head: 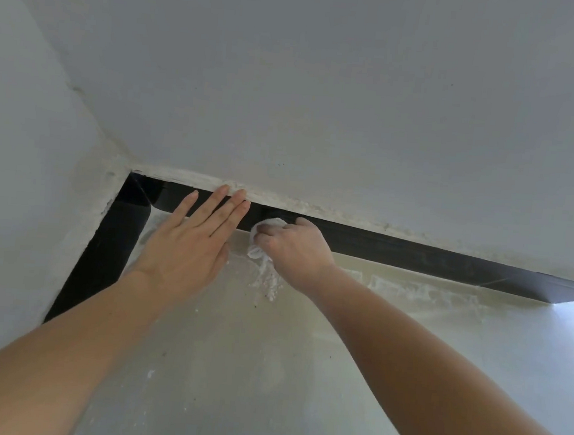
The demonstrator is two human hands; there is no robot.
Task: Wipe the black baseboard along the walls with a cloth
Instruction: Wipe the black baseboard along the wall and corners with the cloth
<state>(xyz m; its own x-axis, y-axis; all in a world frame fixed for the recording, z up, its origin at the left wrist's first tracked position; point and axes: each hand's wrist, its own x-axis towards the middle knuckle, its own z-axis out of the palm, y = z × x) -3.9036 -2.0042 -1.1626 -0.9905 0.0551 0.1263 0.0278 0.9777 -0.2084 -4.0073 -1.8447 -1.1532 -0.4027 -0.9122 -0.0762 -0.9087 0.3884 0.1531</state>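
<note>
From the head view, the right hand (295,249) is gripping a white cloth (265,243) against the black baseboard (413,253) near the corner. The left hand (187,244) is lying open, fingertips (235,196) touching the baseboard's top edge.

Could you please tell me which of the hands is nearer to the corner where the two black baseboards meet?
The left hand. It lies flat beside the corner of the glossy black baseboard, fingers reaching the strip's top edge. The right hand presses the crumpled white cloth farther right along the strip.
</note>
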